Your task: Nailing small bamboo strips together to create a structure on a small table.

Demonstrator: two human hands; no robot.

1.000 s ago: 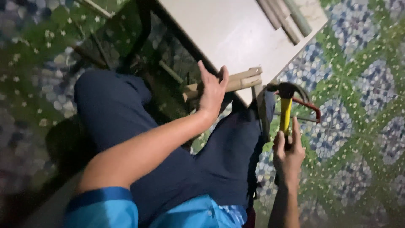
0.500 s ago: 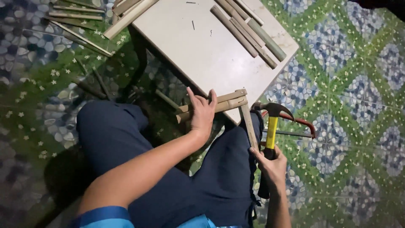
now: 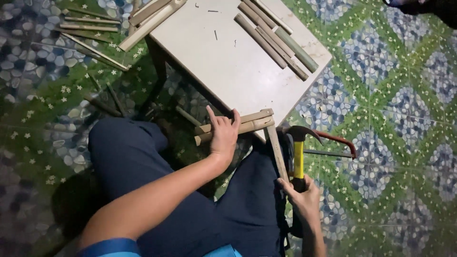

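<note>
From the head camera, the only view, the framing had pulled back over the last second: more of the pale table (image 3: 223,62) showed, with a row of bamboo sticks (image 3: 278,38) along its far edge and loose strips (image 3: 90,28) scattered on the patterned floor (image 3: 395,85). The left hand (image 3: 223,135) lay flat with fingers spread, pressing on two bamboo pieces (image 3: 252,123) at the near corner of the table, much as a second before; it pinned them down and did not curl around them. The right hand (image 3: 304,197) was clenched round the black grip of a yellow-handled hammer (image 3: 298,154), whose dark head sat just beside the table corner and the upright wooden leg (image 3: 277,152). The hammer seemed to stand a little closer to the bamboo than earlier, which suggested it was being lined up with the pinned pieces. A red-framed hacksaw (image 3: 335,143) lay on the floor just beyond the hammer.
</note>
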